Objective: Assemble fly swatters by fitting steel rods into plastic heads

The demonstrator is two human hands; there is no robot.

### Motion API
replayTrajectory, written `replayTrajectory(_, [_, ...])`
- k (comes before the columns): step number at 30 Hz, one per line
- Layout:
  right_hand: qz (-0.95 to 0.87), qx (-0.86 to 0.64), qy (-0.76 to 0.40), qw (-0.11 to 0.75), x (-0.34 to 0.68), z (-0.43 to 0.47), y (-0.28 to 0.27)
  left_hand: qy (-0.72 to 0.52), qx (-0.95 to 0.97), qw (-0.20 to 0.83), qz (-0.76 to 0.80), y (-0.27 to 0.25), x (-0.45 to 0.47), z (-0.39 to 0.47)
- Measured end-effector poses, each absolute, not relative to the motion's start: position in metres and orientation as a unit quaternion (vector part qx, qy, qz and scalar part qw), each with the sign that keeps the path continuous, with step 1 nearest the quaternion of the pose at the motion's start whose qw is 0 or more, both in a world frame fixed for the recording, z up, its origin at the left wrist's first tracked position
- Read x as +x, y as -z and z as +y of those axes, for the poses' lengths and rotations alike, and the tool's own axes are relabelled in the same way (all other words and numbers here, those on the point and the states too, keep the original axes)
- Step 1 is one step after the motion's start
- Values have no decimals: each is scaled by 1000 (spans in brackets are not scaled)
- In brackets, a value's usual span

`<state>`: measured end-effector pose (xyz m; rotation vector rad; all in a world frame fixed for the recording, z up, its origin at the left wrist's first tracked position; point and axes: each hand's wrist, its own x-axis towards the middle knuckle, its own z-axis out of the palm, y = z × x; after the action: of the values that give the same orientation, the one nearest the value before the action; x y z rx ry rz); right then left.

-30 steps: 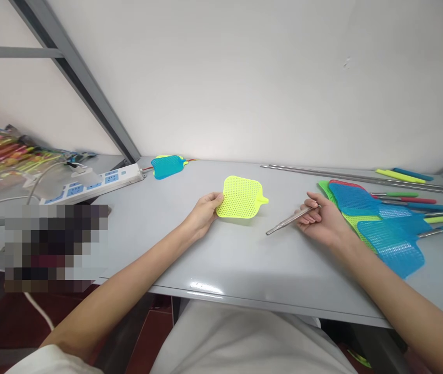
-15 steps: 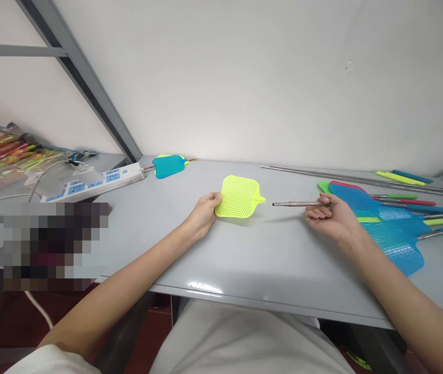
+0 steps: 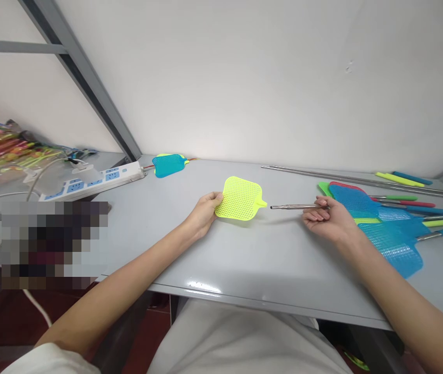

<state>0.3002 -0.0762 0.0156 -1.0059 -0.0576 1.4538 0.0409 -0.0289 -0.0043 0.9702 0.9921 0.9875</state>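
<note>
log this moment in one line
left hand: holds yellow swatter head | right hand: holds metal tube | head and tube: apart

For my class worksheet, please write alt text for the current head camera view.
A left hand holds a yellow fly-swatter head, its stem facing, not touching, a metal tube in the right hand. Fly swatters lie at right on a grey table, a white power strip at left.

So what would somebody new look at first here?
Probably the bright yellow swatter head in the middle, in the left hand's grip. Next might be the shiny tube in the right hand's grip, pointing at its stub across a small gap. Then the colourful swatters, mostly blue, piled on the table's right side.
</note>
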Motion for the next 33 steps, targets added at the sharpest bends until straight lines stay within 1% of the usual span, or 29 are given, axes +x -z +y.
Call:
replayTrajectory(8, [-77, -452, -633, 624, 303, -75, -12, -436, 430, 658, 437, 5, 40, -29])
replayTrajectory(15, [-16, -450, -632, 630, 301, -75, -12, -432, 433, 660, 437, 2, 41, -31])
replayTrajectory(23, [-43, -459, -629, 626, 301, -75, -10, -442, 426, 652, 445, 2, 41, -31])
replayTrajectory(28, [9, -440, -632, 637, 300, -75, -12, -447, 420, 647, 453, 0, 41, -31])
replayTrajectory(33, [18, -434, -633, 641, 301, -75, -13, -451, 419, 645, 453, 2, 41, -30])
